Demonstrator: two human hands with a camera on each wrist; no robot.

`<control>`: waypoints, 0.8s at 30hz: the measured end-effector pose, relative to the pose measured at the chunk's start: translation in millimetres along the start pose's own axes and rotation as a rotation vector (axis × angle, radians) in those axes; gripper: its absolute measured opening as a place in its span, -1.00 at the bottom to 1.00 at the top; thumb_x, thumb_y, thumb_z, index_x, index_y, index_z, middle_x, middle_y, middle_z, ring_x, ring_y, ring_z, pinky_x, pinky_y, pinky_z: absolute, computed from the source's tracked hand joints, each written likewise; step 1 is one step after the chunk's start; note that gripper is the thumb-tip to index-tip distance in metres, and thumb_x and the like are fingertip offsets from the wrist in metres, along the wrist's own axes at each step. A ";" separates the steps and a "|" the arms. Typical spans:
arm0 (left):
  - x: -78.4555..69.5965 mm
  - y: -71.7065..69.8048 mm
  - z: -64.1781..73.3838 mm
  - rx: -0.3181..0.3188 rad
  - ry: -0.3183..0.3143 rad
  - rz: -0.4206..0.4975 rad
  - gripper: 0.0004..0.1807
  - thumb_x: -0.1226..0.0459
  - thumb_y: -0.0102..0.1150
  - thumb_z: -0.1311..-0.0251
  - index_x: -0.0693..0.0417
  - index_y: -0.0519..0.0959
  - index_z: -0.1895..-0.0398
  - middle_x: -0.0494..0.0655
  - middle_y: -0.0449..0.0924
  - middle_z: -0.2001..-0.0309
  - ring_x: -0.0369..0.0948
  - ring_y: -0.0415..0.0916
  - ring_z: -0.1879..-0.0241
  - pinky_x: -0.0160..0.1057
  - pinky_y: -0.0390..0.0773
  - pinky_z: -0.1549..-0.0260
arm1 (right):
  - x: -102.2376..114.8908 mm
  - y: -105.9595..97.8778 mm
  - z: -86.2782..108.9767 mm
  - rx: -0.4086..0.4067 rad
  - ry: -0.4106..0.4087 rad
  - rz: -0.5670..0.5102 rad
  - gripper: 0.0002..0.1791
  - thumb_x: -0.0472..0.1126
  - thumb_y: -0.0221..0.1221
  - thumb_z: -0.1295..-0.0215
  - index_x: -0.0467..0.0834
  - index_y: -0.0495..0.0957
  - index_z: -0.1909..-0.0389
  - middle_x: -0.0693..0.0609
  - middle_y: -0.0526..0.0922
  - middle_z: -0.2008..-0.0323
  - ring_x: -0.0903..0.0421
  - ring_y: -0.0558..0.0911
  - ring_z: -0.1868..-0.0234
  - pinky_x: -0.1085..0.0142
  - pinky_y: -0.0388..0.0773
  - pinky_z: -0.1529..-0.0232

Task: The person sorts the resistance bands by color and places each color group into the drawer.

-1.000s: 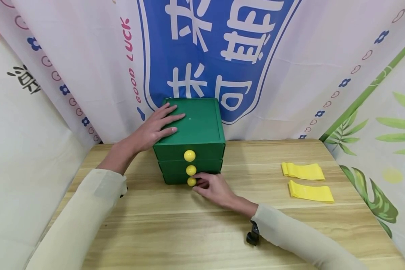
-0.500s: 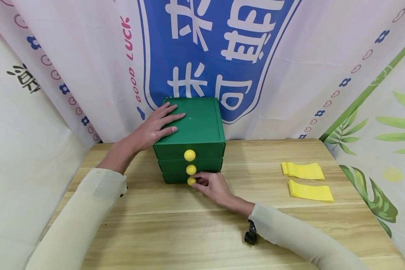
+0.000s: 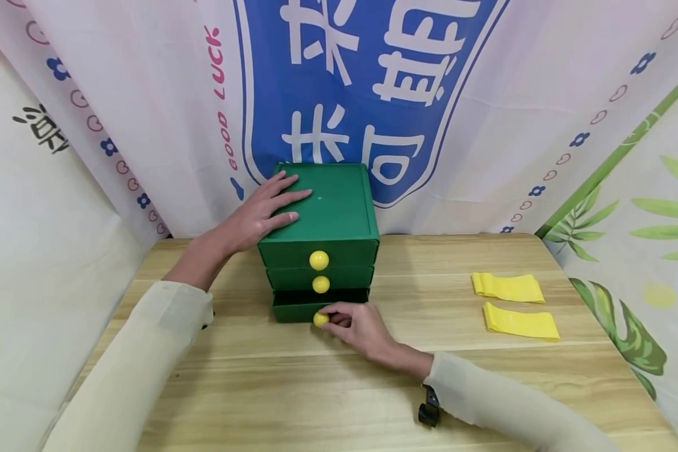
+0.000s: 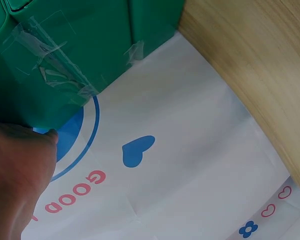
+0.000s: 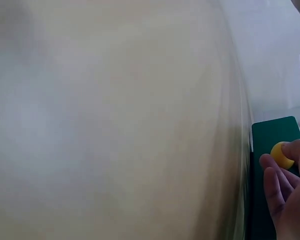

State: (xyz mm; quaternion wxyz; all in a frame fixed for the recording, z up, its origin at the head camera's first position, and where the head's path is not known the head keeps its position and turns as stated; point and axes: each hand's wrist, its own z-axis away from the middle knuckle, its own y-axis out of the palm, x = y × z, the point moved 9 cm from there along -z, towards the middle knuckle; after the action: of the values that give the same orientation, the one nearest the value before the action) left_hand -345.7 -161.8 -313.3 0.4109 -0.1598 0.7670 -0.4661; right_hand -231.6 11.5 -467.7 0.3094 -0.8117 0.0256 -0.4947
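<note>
A green chest of three small drawers (image 3: pixel 339 207) stands at the back of the table, each drawer with a round yellow knob. My left hand (image 3: pixel 260 213) rests on its top at the left, fingers spread and straight. With thumb and fingers my right hand (image 3: pixel 364 329) pinches the yellow knob (image 3: pixel 321 319) of the bottom drawer (image 3: pixel 294 313), which is pulled out a little and shows a dark gap behind its front. The upper two drawers are closed. In the left wrist view, clear tape (image 4: pixel 60 65) runs along the chest's side. The right wrist view shows the pinched knob (image 5: pixel 280 156) too.
Two folded yellow bands (image 3: pixel 508 287) (image 3: pixel 521 322) lie on the right of the wooden table (image 3: pixel 294 395). A printed curtain (image 3: pixel 457 157) hangs right behind the chest, and more printed cloth (image 3: pixel 627 207) borders the table's right side.
My right hand has closed on the bottom knob and drawn that drawer outward, toward me, so a gap now shows. The left hand stays put on the chest's top.
</note>
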 end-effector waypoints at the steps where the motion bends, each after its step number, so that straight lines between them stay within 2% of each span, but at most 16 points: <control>1: -0.1 0.1 -0.2 0.001 0.001 0.000 -0.40 0.08 -0.02 -0.60 -0.10 0.32 -0.64 0.10 -0.06 -0.72 0.07 -0.41 -0.72 0.38 -0.30 -0.58 | 1.4 0.5 2.9 0.000 0.001 -0.006 -0.77 -0.29 0.46 -0.31 -0.15 0.80 0.03 -0.01 0.86 0.22 0.27 0.80 0.30 0.46 0.71 0.29; 10: -0.1 0.3 0.9 -0.002 0.000 0.004 -0.40 0.09 -0.02 -0.60 -0.08 0.32 -0.64 0.11 -0.06 -0.72 0.07 -0.40 -0.72 0.37 -0.30 -0.58 | 11.5 5.9 23.8 -0.008 0.002 -0.008 -0.77 -0.27 0.47 -0.31 -0.11 0.80 0.03 0.02 0.86 0.23 0.32 0.78 0.35 0.48 0.68 0.37; 18: 2.6 -1.1 0.9 -0.010 -0.005 0.003 -0.40 0.09 -0.02 -0.59 -0.09 0.32 -0.64 0.10 -0.06 -0.72 0.07 -0.40 -0.72 0.37 -0.30 -0.58 | 19.7 6.9 34.5 -0.034 -0.028 0.036 -0.76 -0.26 0.49 -0.27 -0.10 0.81 0.04 0.05 0.86 0.23 0.38 0.76 0.33 0.53 0.66 0.32; 24: 1.8 0.5 -1.6 -0.003 -0.004 0.009 -0.40 0.07 -0.03 -0.59 -0.11 0.32 -0.64 0.09 -0.07 -0.72 0.07 -0.40 -0.72 0.38 -0.30 -0.58 | 27.3 9.8 45.6 -0.025 -0.048 0.061 -0.76 -0.23 0.48 -0.30 -0.09 0.81 0.02 0.06 0.86 0.24 0.43 0.73 0.34 0.55 0.65 0.31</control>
State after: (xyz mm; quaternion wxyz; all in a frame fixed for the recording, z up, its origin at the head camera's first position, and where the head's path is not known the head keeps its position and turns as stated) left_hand -348.0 -161.8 -314.3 0.4145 -0.1578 0.7675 -0.4629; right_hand -177.7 15.9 -465.9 0.3148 -0.8260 0.0490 -0.4649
